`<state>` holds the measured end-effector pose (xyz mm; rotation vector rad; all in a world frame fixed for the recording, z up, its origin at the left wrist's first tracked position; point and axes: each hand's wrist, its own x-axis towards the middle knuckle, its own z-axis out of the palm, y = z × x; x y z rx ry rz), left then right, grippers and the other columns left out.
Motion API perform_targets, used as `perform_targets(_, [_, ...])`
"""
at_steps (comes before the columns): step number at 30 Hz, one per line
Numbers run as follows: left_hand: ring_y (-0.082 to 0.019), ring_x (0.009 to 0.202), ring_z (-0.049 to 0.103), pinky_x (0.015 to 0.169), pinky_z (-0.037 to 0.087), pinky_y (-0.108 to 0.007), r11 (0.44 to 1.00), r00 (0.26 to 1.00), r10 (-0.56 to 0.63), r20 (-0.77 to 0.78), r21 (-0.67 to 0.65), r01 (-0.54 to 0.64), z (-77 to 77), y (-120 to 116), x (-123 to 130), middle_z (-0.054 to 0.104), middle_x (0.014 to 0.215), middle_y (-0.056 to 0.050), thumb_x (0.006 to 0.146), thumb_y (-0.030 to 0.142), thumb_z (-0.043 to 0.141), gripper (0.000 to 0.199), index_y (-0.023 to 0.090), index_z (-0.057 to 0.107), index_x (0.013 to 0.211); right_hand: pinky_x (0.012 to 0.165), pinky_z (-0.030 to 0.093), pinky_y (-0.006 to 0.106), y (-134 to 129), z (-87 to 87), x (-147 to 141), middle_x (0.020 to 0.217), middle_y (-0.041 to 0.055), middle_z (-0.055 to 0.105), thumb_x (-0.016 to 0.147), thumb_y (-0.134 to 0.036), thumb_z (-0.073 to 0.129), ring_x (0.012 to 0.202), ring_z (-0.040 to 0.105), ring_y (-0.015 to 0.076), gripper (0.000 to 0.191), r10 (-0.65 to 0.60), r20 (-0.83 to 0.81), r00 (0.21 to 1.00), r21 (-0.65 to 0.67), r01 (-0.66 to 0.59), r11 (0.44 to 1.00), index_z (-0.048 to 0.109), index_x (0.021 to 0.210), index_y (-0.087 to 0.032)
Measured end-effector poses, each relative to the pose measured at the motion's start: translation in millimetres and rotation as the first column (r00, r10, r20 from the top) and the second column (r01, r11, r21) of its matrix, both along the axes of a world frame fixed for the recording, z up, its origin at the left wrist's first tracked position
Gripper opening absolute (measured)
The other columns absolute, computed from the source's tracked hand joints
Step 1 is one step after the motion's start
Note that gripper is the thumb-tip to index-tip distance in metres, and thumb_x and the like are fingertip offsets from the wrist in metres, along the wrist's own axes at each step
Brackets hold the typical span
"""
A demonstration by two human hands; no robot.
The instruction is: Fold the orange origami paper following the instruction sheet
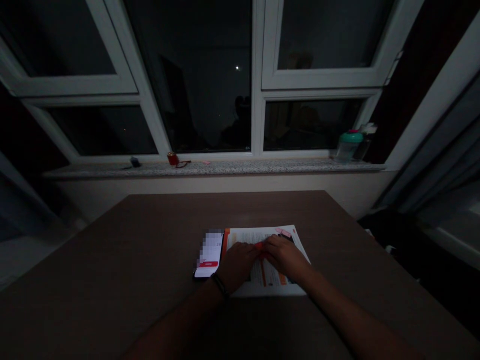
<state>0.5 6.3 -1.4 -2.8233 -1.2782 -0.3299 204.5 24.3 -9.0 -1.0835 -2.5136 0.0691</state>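
Both hands meet over a printed sheet or booklet [270, 290] with an orange strip along its left side. Between my fingertips is a small red piece [260, 248], mostly covered, so its kind does not show. My left hand [238, 264], with a dark band on the wrist, is closed on it from the left. From the right, my right hand [284, 256] pinches the same red piece. A lit phone [210, 255] lies just left of the printed page. Near the page's top right corner is a pink shape [284, 233], either printed or lying on it.
The brown table [150, 250] reaches toward a granite windowsill [232, 167]. On the sill stand a small red container [173, 159], a small dark item [135, 162] and a teal-lidded bottle [348, 146]. Curtains hang at both sides. The room is dim.
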Motion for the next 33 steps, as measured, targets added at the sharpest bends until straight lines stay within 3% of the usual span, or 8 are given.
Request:
perform_targets(5, [-0.024, 0.114, 0.057, 0.097, 0.046, -0.039, 1.000, 1.000, 0.014, 0.021, -0.017, -0.013, -2.1, -3.2, 0.1, 0.059, 0.130, -0.008, 0.096, 0.014, 0.050, 0.033, 0.020, 0.053, 0.128, 0.103, 0.044, 0.039, -5.7, -2.3, 5.2, 0.129, 0.0110, 0.062, 0.094, -0.020, 0.052, 0.117, 0.057, 0.0237, 0.035, 0.048, -0.060, 0.997, -0.112, -0.054, 0.992, 0.061, 0.128, -0.020])
perform_targets(9, [-0.027, 0.136, 0.041, 0.112, 0.036, -0.044, 0.995, 0.999, 0.024, 0.036, -0.097, -0.020, -3.2, -7.9, -3.2, 0.045, 0.147, -0.013, 0.092, 0.025, 0.060, 0.050, 0.016, 0.044, 0.138, 0.117, 0.029, 0.045, -14.0, -10.9, 11.9, 0.154, 0.0168, 0.035, 0.090, -0.036, 0.061, 0.143, 0.032, 0.0278, 0.070, 0.073, -0.048, 0.996, -0.211, -0.081, 0.974, 0.033, 0.151, -0.014])
perform_targets(12, [-0.029, 0.142, 0.031, 0.115, 0.031, -0.048, 0.988, 0.998, 0.007, 0.063, -0.156, 0.003, -6.2, -11.2, -7.2, 0.034, 0.153, -0.018, 0.093, 0.039, 0.059, 0.066, 0.013, 0.031, 0.147, 0.120, 0.021, 0.047, -19.2, -13.5, 15.0, 0.160, 0.0167, 0.017, 0.090, -0.044, 0.060, 0.148, 0.016, 0.0274, 0.083, 0.093, -0.012, 0.996, -0.266, -0.093, 0.959, 0.018, 0.155, -0.013])
perform_targets(15, [-0.030, 0.144, 0.026, 0.115, 0.029, -0.051, 0.981, 0.994, -0.031, 0.102, -0.189, 0.050, -9.0, -12.9, -10.9, 0.028, 0.155, -0.021, 0.093, 0.052, 0.054, 0.076, 0.012, 0.023, 0.150, 0.120, 0.019, 0.049, -21.8, -11.0, 15.5, 0.160, 0.0170, 0.013, 0.088, -0.047, 0.062, 0.148, 0.013, 0.0279, 0.088, 0.098, 0.009, 0.995, -0.298, -0.091, 0.950, 0.016, 0.155, -0.013])
perform_targets(20, [-0.029, 0.143, 0.029, 0.115, 0.030, -0.051, 0.981, 0.989, -0.059, 0.134, -0.177, 0.083, -7.9, -10.7, -12.1, 0.031, 0.154, -0.019, 0.091, 0.046, 0.060, 0.074, 0.015, 0.026, 0.149, 0.119, 0.023, 0.050, -18.1, -8.7, 17.3, 0.159, 0.0177, 0.021, 0.088, -0.043, 0.064, 0.147, 0.020, 0.0284, 0.083, 0.115, -0.040, 0.993, -0.289, -0.122, 0.950, 0.022, 0.154, -0.015])
perform_targets(25, [-0.026, 0.127, 0.050, 0.107, 0.040, -0.045, 0.990, 0.993, -0.004, 0.118, -0.139, 0.021, -1.7, -6.0, -8.5, 0.054, 0.139, -0.012, 0.091, 0.020, 0.057, 0.041, 0.020, 0.051, 0.132, 0.114, 0.032, 0.047, -13.9, -6.4, 17.0, 0.151, 0.0146, 0.041, 0.087, -0.035, 0.066, 0.138, 0.039, 0.0287, 0.068, 0.094, -0.086, 0.992, -0.239, -0.112, 0.965, 0.041, 0.147, -0.019])
perform_targets(30, [-0.024, 0.107, 0.059, 0.093, 0.046, -0.037, 0.986, 0.992, 0.025, 0.124, -0.168, -0.004, 7.3, -4.4, -6.3, 0.065, 0.116, -0.007, 0.096, 0.023, 0.053, 0.021, 0.020, 0.059, 0.116, 0.103, 0.041, 0.042, -15.1, -0.4, 11.4, 0.132, 0.0123, 0.059, 0.090, -0.031, 0.064, 0.121, 0.054, 0.0253, 0.045, 0.085, -0.124, 0.989, -0.158, -0.104, 0.982, 0.055, 0.133, -0.020])
perform_targets(33, [-0.023, 0.100, 0.061, 0.088, 0.046, -0.035, 0.982, 0.992, 0.072, 0.105, -0.184, -0.052, 10.9, -4.1, -5.7, 0.066, 0.108, -0.007, 0.097, 0.027, 0.053, 0.015, 0.018, 0.060, 0.108, 0.093, 0.045, 0.038, -13.0, -0.7, 11.0, 0.112, 0.0099, 0.064, 0.090, -0.028, 0.064, 0.106, 0.057, 0.0235, 0.022, 0.045, -0.103, 0.994, -0.097, -0.055, 0.994, 0.066, 0.110, -0.019])
